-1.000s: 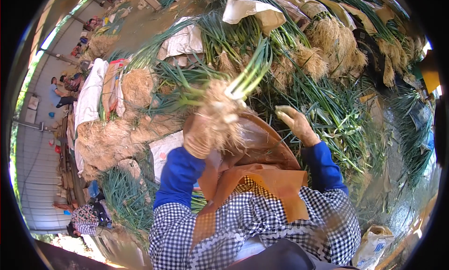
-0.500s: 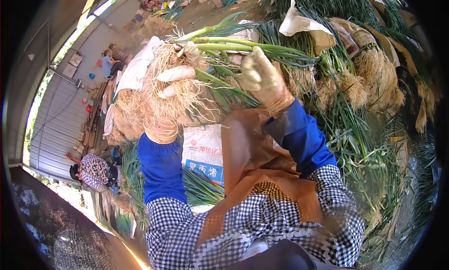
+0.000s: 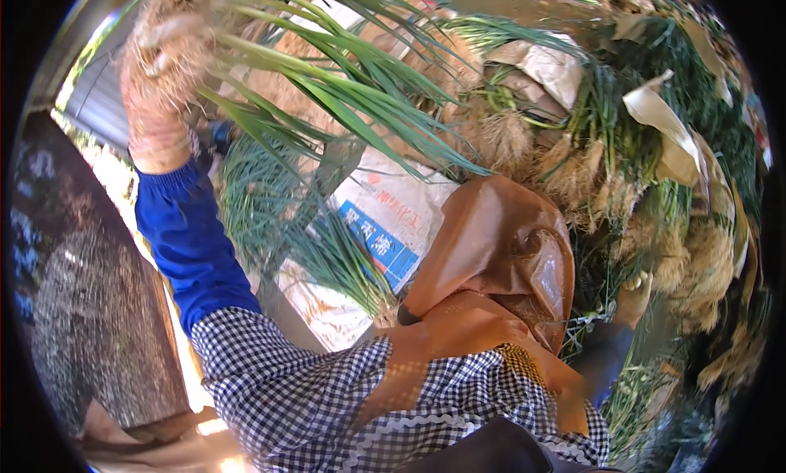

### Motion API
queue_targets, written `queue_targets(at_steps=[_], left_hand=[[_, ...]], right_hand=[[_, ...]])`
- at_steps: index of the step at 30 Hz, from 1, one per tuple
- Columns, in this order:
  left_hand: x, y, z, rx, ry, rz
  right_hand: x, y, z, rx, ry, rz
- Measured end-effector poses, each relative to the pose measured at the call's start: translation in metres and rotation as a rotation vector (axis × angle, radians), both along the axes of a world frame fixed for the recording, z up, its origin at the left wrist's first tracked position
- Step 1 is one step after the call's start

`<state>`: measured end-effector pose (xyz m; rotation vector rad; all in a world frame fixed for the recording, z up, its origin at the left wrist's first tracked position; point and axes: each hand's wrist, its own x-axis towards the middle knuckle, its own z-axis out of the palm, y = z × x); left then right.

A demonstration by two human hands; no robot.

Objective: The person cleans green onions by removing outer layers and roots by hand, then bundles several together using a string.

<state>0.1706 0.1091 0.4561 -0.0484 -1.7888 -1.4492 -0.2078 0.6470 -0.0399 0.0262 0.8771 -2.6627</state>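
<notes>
Far to the upper left of the brown apron, the left hand is closed round the root end of a bunch of green onions — pale, tangled roots spill over its fingers, and the long leaves stretch across until their tips come near the apron's upper edge. The right hand is just right of the apron, blurred, beside the onions there; whether it grips anything, I cannot tell. The two hands are well apart — one on each side of the apron.

Just left of the apron is a white sack with a blue panel, and on it lies a smaller bunch, root end toward the apron. Farther left of the apron is a loose pile of leaves. Above the apron is a crumpled pale cloth. To the apron's right, rooty onions lie heaped.
</notes>
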Motion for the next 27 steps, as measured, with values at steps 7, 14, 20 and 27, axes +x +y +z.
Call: queue_targets(at_steps=[7, 14, 20, 27], left_hand=[[0.066, -0.034, -0.037, -0.552, -0.491, 0.586], [0.081, -0.07, -0.245, 0.501, -0.295, 0.316], [0.089, 0.039, -0.536, 0.87, -0.487, 0.231], [0.106, 0.148, -0.691, -0.151, -1.531, 0.275]], right_hand=[[-0.02, 0.013, -0.011, 0.126, -0.047, 0.136], [-0.043, 0.027, -0.036, 0.825, 0.399, 0.196], [0.002, 0.026, -0.017, 0.89, -0.042, 0.086], [0.037, 0.016, 0.008, 0.974, -0.326, 0.239]])
